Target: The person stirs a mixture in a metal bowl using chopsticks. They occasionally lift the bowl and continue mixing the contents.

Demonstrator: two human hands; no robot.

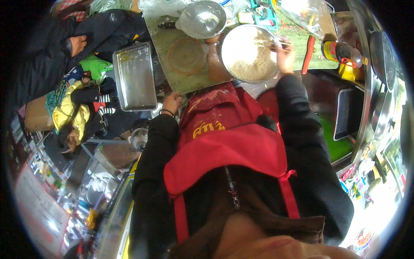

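Note:
A large round basin (228, 64) sits on the worktable, with pale flour or dough (261, 64) on its right side. My right hand (283, 54) is over the basin's right rim, closed round a pair of chopsticks (264, 42) whose tips reach into the basin. By the table's near left edge is my left hand (171, 102), with a dark band at the wrist. Its fingers look loosely apart, and I see nothing in them. Left of the basin, a round wooden board (186, 56) lies on the green worktable (166, 49).
A metal bowl (202, 19) stands behind the round board. To the right are a red stick-like object (308, 54) and a bottle of dark liquid (345, 54). A metal tray (135, 77) is at the left. Beyond it, another person's hand (78, 45) and a person in yellow (71, 110) appear.

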